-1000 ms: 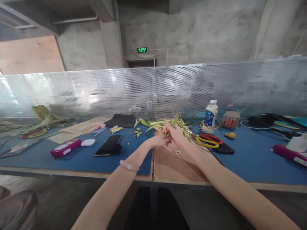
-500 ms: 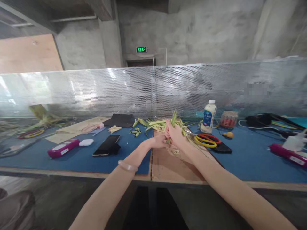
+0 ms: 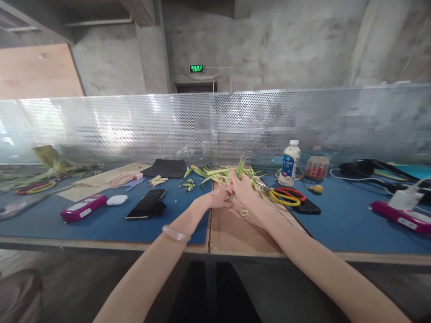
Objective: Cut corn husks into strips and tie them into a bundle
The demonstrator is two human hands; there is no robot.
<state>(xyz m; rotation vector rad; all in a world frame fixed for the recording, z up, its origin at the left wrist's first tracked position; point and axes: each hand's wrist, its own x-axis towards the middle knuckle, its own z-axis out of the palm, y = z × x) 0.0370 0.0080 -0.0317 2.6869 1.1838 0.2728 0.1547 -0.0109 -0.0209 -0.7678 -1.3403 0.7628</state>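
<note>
My right hand (image 3: 241, 185) is closed round a bundle of green leaf strips (image 3: 241, 167), whose tips stick up above the fist. Just below and left of it, my left hand (image 3: 219, 198) has its fingers bent in at the bundle's lower end; they are partly hidden. Behind both hands lies a loose heap of pale green strips (image 3: 215, 172) on the wooden board (image 3: 229, 235). A small curl of pale strip (image 3: 244, 214) lies under my right wrist. Scissors with red and yellow handles (image 3: 285, 197) lie to the right of my right hand.
Right of the hands are a white-capped bottle (image 3: 289, 164), a jar (image 3: 317, 168), a black phone (image 3: 308, 206) and a wooden-handled tool (image 3: 316, 189). On the left lie another phone (image 3: 147, 204), a white case (image 3: 116, 200) and a purple box (image 3: 84, 208). A perforated metal screen (image 3: 141, 130) stands behind.
The whole view has shifted slightly, so things sit a little further left. Both hands stay together at the bundle; the right fist has tilted slightly over it.
</note>
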